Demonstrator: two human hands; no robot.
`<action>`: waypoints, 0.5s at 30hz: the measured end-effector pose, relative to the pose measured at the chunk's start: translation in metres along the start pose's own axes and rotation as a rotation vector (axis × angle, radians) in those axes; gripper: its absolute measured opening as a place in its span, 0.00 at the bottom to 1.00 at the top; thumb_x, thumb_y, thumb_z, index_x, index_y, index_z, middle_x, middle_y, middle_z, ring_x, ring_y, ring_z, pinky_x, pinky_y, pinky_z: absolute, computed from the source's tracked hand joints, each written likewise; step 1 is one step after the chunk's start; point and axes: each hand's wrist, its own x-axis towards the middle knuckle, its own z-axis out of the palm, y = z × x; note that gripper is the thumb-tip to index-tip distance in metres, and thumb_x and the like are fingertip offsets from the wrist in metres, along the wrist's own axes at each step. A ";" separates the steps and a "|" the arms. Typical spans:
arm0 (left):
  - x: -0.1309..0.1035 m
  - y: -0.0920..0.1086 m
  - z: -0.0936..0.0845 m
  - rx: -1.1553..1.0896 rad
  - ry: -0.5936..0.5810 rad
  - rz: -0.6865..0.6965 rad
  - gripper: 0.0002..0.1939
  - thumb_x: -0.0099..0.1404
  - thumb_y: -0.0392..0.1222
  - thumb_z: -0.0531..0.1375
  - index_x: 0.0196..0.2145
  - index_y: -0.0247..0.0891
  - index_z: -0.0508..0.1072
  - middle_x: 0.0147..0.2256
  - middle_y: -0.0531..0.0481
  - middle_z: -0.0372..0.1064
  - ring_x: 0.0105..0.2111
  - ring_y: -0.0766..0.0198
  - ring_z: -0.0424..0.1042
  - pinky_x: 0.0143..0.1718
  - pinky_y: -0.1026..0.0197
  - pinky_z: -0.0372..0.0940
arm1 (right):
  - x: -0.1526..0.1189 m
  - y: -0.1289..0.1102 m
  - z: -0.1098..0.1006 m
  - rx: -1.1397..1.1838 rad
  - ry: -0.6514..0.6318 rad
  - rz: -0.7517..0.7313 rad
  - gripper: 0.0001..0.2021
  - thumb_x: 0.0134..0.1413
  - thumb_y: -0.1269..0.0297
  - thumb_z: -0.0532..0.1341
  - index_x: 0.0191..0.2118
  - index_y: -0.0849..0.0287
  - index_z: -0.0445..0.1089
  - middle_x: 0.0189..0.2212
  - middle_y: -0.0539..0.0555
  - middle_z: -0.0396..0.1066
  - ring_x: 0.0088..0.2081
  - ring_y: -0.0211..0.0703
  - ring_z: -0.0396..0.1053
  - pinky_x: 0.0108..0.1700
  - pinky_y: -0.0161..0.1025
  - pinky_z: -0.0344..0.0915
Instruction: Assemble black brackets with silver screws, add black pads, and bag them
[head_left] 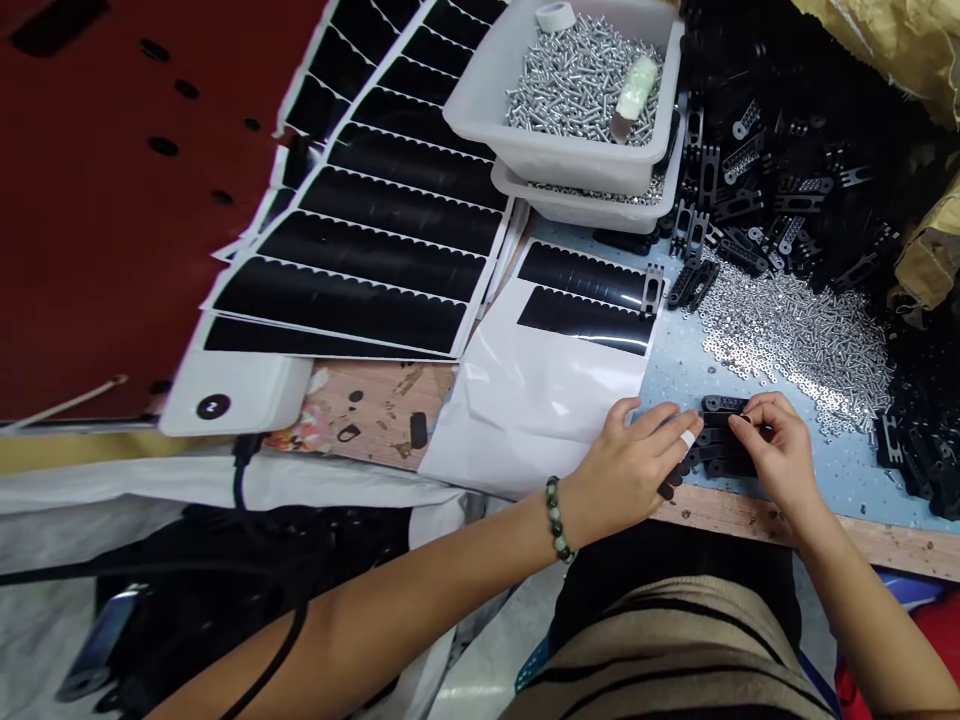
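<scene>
Several black plastic parts [720, 455] lie side by side in a small row near the table's front edge. My left hand [634, 465] reaches over their left end, fingers stretched out and fingertips touching them; white tape wraps one finger. Beneath it pokes out a black strip with a scalloped edge [673, 482], mostly hidden. At the row's right end my right hand [786, 450] is closed in a pinch, thumb and forefinger at a small dark piece too hidden to make out. Left of the hands lies a white backing sheet [540, 400] bearing black scalloped sticker strips [585, 315].
Loose screws and nuts [802, 335] are heaped behind the hands. Stacked white tubs [570, 160] hold more screws, a tape roll [555, 16] and a wrapped stick [635, 95]. Black sticker sheets [375, 230] lie left, near a white box [236, 395]. More black parts [787, 190] pile up at the back right.
</scene>
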 end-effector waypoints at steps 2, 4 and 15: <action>0.000 0.000 0.000 -0.008 -0.002 -0.002 0.25 0.60 0.36 0.54 0.57 0.38 0.64 0.55 0.43 0.65 0.54 0.51 0.61 0.55 0.45 0.47 | -0.001 0.000 0.001 -0.030 0.003 -0.011 0.13 0.51 0.59 0.60 0.21 0.57 0.63 0.29 0.52 0.64 0.33 0.42 0.64 0.32 0.39 0.61; 0.001 0.000 0.001 -0.020 0.010 -0.001 0.25 0.61 0.35 0.54 0.56 0.37 0.64 0.55 0.43 0.65 0.54 0.52 0.61 0.55 0.45 0.46 | -0.001 0.001 0.002 -0.064 -0.005 -0.029 0.12 0.52 0.60 0.60 0.21 0.57 0.63 0.29 0.52 0.64 0.33 0.42 0.64 0.32 0.39 0.61; 0.016 0.002 -0.007 -0.078 0.002 -0.005 0.23 0.57 0.34 0.55 0.52 0.33 0.67 0.53 0.41 0.66 0.52 0.51 0.60 0.55 0.44 0.46 | 0.008 0.000 -0.006 -0.679 -0.058 -0.211 0.18 0.56 0.49 0.58 0.23 0.56 0.62 0.27 0.52 0.62 0.26 0.41 0.60 0.27 0.38 0.55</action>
